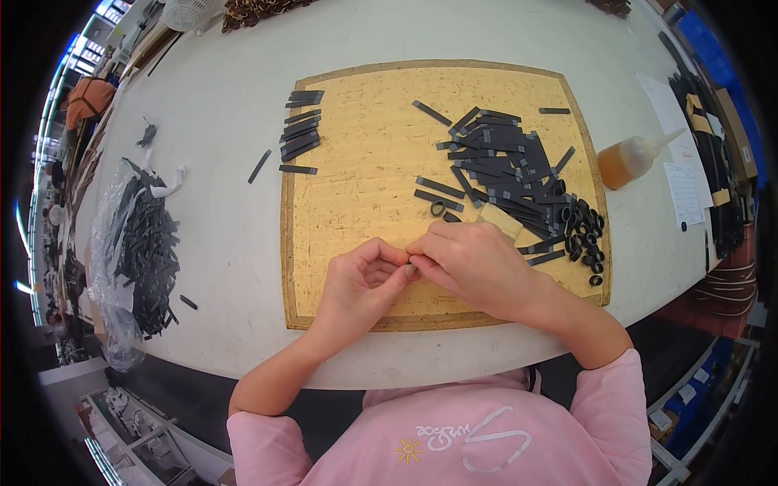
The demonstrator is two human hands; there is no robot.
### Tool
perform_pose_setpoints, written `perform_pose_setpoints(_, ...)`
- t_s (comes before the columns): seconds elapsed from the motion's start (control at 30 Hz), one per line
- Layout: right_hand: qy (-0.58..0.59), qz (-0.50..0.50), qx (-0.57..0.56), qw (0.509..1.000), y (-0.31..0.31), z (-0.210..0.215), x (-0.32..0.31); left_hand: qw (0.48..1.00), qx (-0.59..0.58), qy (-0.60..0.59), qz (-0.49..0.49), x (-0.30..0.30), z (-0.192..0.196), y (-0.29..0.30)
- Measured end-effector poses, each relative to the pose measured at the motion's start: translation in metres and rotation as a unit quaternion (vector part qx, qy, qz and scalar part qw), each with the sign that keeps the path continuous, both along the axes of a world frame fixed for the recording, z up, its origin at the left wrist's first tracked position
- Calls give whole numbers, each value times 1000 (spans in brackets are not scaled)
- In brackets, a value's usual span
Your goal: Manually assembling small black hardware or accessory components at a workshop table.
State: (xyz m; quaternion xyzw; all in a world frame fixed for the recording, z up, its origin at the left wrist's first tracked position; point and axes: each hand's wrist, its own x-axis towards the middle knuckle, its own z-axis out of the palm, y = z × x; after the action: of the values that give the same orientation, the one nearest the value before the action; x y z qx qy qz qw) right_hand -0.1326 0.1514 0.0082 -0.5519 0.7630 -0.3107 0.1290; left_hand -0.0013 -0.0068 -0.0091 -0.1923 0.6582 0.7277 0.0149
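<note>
The left hand (365, 279) and right hand (474, 263) meet fingertip to fingertip over the near part of a cork board (348, 162), fingers pressed together around something too small and hidden to make out. Whether either hand truly pinches an item cannot be told. Just beyond the grip lies a single black ring (438, 209) beside two loose strips (438, 193). Farther out and to the right sits a heap of black strips (502, 162), with a cluster of rings (585, 235) at its near edge. Well beyond the grip to the left lies a neat stack (300, 134). A glue bottle (632, 158) lies off the board to the right; a bag of strips (142, 251) sits far left.
</note>
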Motion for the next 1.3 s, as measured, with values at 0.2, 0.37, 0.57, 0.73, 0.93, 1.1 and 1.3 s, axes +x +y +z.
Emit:
perform_pose_setpoints(0.2,14,-8,-10,1000,-2,0,0,1000,-12,-4,-7,-1,1,-2)
perform_pose_setpoints(0.37,1,-9,-29,1000,-2,-2,-1,1000,-24,-7,-6,-2,0,-2)
perform_pose_setpoints(0.57,-13,-12,-15,1000,0,-4,1,1000,-24,-9,-4,-3,2,-3)
perform_pose_setpoints(0.73,12,-15,-32,999,-3,-5,2,999,-45,-6,-19,-2,1,-4)
perform_pose_setpoints(0.93,-3,-4,-27,1000,-3,-5,2,998,-55,6,-22,0,2,-2)
perform_pose_setpoints(1.1,-46,-15,-21,999,-1,-7,0,1000,-28,-7,-12,-2,1,-2)
perform_pose_setpoints(1.3,-16,-16,-37,999,-5,-7,-4,999,29,21,-13,2,-1,-10)
